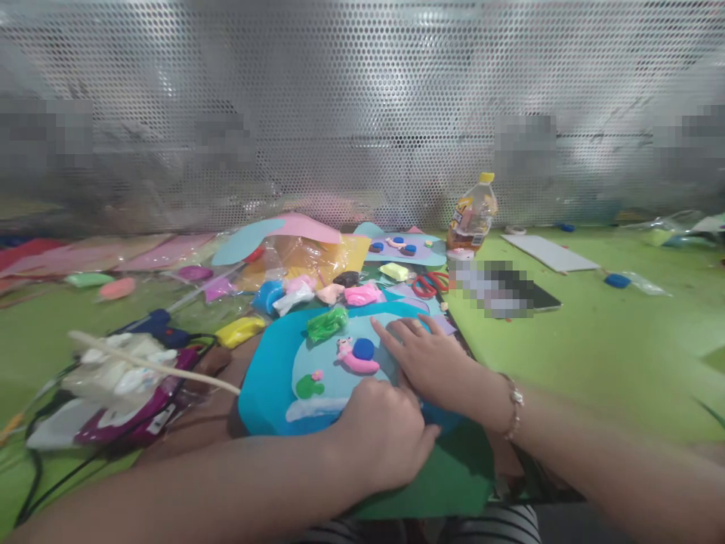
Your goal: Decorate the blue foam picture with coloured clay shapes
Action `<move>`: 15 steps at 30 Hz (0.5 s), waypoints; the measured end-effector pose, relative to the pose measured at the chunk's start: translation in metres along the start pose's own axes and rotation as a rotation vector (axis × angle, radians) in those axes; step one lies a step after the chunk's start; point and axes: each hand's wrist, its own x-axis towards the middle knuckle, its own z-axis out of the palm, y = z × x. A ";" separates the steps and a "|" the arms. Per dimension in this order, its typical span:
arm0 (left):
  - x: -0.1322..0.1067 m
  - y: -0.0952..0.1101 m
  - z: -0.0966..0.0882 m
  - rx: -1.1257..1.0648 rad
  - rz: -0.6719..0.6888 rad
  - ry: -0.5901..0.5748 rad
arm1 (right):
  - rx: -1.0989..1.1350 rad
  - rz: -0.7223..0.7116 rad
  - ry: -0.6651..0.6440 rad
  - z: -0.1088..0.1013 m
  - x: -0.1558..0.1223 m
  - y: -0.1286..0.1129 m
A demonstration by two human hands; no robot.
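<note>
A blue foam sheet [266, 378] with a lighter blue panel lies in front of me, decorated with a pink clay snail [356, 357] with a blue shell, a green clay lump [327, 323] and a small green leaf [309, 387]. My right hand [433, 361] lies flat on the sheet just right of the snail, fingers stretched out. My left hand [379, 438] is curled into a loose fist at the sheet's near edge, resting on it; what it holds, if anything, is hidden.
Clay pieces in pink, blue, yellow and white [317, 293], red scissors [429, 285], a plastic bottle [473, 215], a second decorated foam piece [402, 248] and a white board [549, 253] lie on the green table. A glue gun with cables [152, 325] and a bag [121, 378] sit left. Perforated metal wall behind.
</note>
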 end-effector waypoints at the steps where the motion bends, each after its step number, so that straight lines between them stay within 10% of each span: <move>1: 0.000 0.000 0.000 0.008 -0.005 0.010 | 0.001 0.005 0.000 0.000 0.000 0.001; 15: -0.003 0.000 0.006 0.094 0.092 0.056 | 0.046 -0.028 -0.048 -0.004 -0.006 0.003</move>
